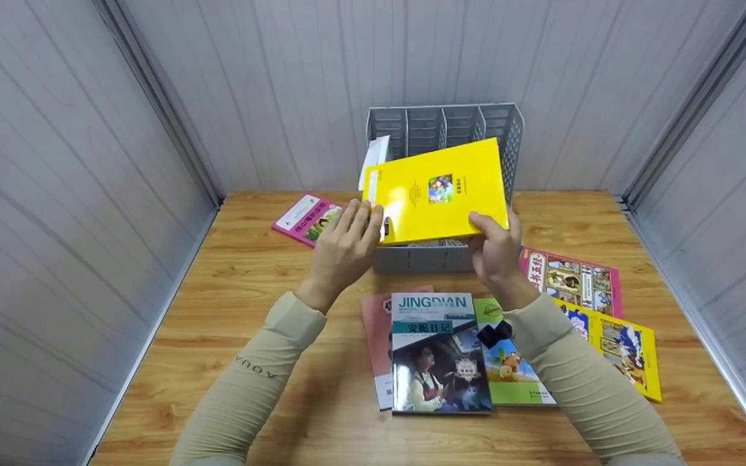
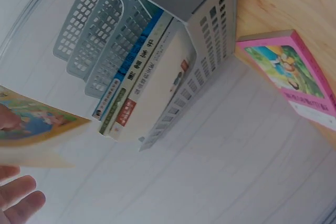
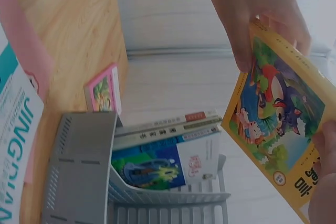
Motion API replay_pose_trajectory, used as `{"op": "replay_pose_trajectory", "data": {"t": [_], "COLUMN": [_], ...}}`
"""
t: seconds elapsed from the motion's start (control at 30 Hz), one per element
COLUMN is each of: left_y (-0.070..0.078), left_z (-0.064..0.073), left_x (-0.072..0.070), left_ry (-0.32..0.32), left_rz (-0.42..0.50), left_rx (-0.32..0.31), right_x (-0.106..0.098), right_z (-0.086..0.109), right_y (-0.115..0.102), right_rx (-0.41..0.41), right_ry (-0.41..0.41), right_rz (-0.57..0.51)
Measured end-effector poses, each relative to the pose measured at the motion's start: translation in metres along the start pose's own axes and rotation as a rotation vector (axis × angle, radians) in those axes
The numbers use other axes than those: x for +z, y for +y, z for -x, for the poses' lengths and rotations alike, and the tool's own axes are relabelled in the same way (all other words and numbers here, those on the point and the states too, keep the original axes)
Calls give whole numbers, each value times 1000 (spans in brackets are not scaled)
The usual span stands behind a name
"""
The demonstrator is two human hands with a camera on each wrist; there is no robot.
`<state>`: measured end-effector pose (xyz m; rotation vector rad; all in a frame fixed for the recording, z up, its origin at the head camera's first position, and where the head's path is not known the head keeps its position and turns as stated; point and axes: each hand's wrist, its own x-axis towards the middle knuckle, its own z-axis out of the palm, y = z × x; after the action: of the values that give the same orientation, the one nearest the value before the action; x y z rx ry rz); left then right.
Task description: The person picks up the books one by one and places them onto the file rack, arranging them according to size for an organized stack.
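Observation:
A yellow picture book (image 1: 441, 168) is tilted in the air in front of a grey divided file rack (image 1: 421, 261). My right hand (image 1: 497, 252) grips its right end, thumb on the plain yellow cover. At the left end my left hand (image 1: 348, 249) holds the edge, fingers over that cover. The right wrist view shows the left thumb (image 3: 243, 56) against the illustrated cover on the other side. Several books stand in the rack's left compartment, their spines (image 2: 137, 72) showing in the left wrist view.
A pink book (image 1: 305, 219) lies left of the rack. In front are a JINGDIAN book (image 1: 441, 362), a pale pink one (image 1: 376, 336) and a green one (image 1: 515, 369). To the right lie a red-pink book (image 1: 580, 281) and a yellow one (image 1: 629, 353). Panel walls surround the table.

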<state>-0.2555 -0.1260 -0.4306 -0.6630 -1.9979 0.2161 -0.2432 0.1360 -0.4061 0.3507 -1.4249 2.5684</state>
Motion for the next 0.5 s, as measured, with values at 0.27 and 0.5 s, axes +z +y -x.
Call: {"op": "replay_pose_trajectory", "data": {"t": [0.27, 0.5], "left_y": [-3, 3], "left_z": [10, 23], "left_x": [12, 26], "left_ry": [-23, -126], "left_rz": [68, 142], "left_rx": [-98, -158], "right_x": [-12, -22], "right_z": [-6, -12], "right_y": [-15, -23], "right_rx": [-78, -169], "right_ry": [35, 64], "right_rz": [37, 97]}}
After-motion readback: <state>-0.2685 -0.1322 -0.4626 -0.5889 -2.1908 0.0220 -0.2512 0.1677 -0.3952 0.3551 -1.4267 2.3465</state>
